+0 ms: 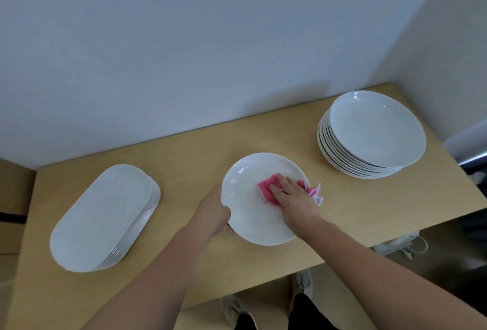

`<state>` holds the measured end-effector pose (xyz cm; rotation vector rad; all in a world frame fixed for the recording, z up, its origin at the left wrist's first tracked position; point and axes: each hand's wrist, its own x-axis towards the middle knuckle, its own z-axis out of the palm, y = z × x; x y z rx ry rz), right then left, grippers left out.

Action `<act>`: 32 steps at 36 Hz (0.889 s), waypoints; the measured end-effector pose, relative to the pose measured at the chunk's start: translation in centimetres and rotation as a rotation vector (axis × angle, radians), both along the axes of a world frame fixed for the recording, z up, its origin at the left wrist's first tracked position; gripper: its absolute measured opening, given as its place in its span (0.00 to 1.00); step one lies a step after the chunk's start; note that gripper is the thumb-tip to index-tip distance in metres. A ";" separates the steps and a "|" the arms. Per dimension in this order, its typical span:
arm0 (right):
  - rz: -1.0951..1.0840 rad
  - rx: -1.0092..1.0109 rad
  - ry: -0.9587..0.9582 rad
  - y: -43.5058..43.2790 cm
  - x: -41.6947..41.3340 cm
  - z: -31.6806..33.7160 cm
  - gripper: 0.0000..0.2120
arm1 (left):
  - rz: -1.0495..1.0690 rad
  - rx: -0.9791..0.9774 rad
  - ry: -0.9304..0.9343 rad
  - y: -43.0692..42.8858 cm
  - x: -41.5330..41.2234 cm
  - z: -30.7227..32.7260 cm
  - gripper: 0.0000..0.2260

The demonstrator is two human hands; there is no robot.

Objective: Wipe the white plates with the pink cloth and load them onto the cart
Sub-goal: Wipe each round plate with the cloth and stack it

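A round white plate (pixel 247 198) sits tilted over the middle of the wooden table, with small dark specks on its surface. My left hand (pixel 214 211) grips its left rim, thumb on top. My right hand (pixel 292 196) lies flat on the pink cloth (pixel 267 190), pressing it onto the plate's right half; the cloth's white-edged end sticks out past the rim. A stack of several round white plates (pixel 374 132) stands at the back right. A stack of oval white plates (pixel 102 216) lies at the left. No cart is in view.
The wooden table (pixel 342 211) sits against a pale wall, in a corner at the right. Brown cardboard boxes (pixel 13 211) stand left of the table. A white power strip with a cable (pixel 400 245) lies on the floor right of the table's front edge. My shoes (pixel 303 282) show below.
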<state>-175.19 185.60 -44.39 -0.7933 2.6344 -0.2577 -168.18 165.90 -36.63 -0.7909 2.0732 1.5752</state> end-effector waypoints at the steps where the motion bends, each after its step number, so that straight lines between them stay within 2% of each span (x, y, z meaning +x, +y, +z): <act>1: -0.036 -0.024 -0.007 -0.5 -0.3 0.0 0.28 | 0.015 0.016 -0.001 0.0 0.0 0.0 0.16; 4: -0.228 -0.089 -0.078 -2.7 -0.7 0.1 0.26 | 0.056 0.032 -0.009 -0.2 0.3 -0.4 0.18; 6: -0.255 -0.124 -0.119 -4.9 -0.9 0.0 0.26 | 0.039 0.018 -0.009 -0.6 0.5 -1.1 0.20; 12: -0.140 -0.259 -0.100 -8.3 -0.6 -0.4 0.29 | 0.057 0.096 -0.019 -1.6 0.6 -2.8 0.21; 16: 0.033 -0.347 -0.133 -7.3 0.3 0.3 0.28 | 0.143 0.246 -0.078 -2.0 -0.1 -2.8 0.12; 18: 0.134 -0.413 -0.152 -7.0 1.5 0.7 0.25 | 0.184 0.258 -0.091 -2.1 -0.6 -2.8 0.17; 20: 0.223 -0.454 -0.145 -6.2 2.8 0.8 0.22 | 0.215 0.192 -0.078 -2.0 -0.8 -2.6 0.16; 22: 0.260 -0.436 -0.163 -5.1 3.5 0.9 0.19 | 0.174 0.088 -0.046 -1.9 -1.0 -2.7 0.14; 24: 0.273 -0.404 -0.209 -3.9 3.9 1.1 0.17 | 0.126 0.010 -0.038 -1.6 -1.3 -2.5 0.19; 27: 0.295 -0.284 -0.299 -1.5 4.0 1.7 0.18 | 0.095 -0.026 -0.033 -1.1 -1.5 -2.0 0.20; 28: 0.297 -0.224 -0.284 -0.4 3.8 2.1 0.20 | 0.093 -0.029 -0.029 -1.0 -1.5 -1.7 0.19; 32: 0.285 0.041 -0.023 2.9 2.4 4.0 0.22 | 0.109 -0.001 -0.028 -0.9 -1.5 -1.4 0.16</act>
